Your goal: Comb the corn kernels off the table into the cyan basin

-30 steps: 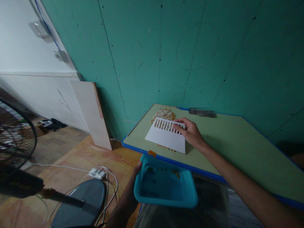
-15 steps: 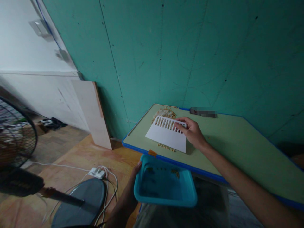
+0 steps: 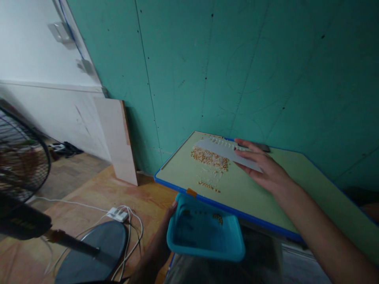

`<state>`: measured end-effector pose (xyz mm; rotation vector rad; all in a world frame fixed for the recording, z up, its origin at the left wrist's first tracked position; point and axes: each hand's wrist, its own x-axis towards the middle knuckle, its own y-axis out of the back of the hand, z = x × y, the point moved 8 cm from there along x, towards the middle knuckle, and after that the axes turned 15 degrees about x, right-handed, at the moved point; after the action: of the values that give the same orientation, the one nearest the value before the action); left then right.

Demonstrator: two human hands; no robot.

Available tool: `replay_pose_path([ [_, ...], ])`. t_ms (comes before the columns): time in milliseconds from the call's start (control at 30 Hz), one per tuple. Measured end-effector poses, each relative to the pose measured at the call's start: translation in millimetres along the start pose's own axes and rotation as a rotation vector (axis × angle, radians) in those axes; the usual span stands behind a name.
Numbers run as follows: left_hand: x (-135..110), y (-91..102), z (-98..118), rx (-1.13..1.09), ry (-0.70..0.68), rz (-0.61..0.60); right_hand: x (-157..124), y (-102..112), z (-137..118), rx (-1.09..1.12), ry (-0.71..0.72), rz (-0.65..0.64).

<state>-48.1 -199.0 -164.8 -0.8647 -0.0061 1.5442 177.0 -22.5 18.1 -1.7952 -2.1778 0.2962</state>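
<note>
My right hand (image 3: 265, 167) grips a white slotted plastic scraper (image 3: 225, 150) and holds it tilted above the far part of the green table (image 3: 260, 197). Just in front of the scraper lies a pile of small tan grains (image 3: 209, 157), with a thinner trail of grains (image 3: 209, 184) nearer the front edge. My left hand (image 3: 169, 213) holds a teal plastic tray (image 3: 204, 233) by its left rim, below the table's blue front edge. A few grains lie inside the tray.
A teal panel wall (image 3: 237, 71) stands right behind the table. On the wooden floor to the left are a standing fan (image 3: 26, 185) with its round base, a white power strip (image 3: 117, 214) with cables, and a leaning board (image 3: 115, 138).
My right hand lifted the scraper off the table and carried it back toward the wall, so the grain pile now lies uncovered. The tray stayed put under the edge. The camera shifted slightly.
</note>
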Motion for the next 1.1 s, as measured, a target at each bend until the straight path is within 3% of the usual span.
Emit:
replay_pose_path([
  [167,1,-2.8,-1,-0.018,0.013,-0.044,-16,0,-8,0.169,-0.023,0.028],
  [400,1,-1.5,0,0.016,0.011,-0.044,-35,-8,-11,0.284,0.020,-0.122],
  [633,-2,-0.3,1,0.022,0.016,-0.013,-41,-8,8,0.261,-0.060,-0.144],
  [867,0,0.1,2,0.019,-0.008,-0.022,-30,13,23,0.221,0.054,-0.026],
  [1100,4,5.3,0,-0.001,0.008,-0.024,-30,38,15,0.204,0.137,0.192],
])
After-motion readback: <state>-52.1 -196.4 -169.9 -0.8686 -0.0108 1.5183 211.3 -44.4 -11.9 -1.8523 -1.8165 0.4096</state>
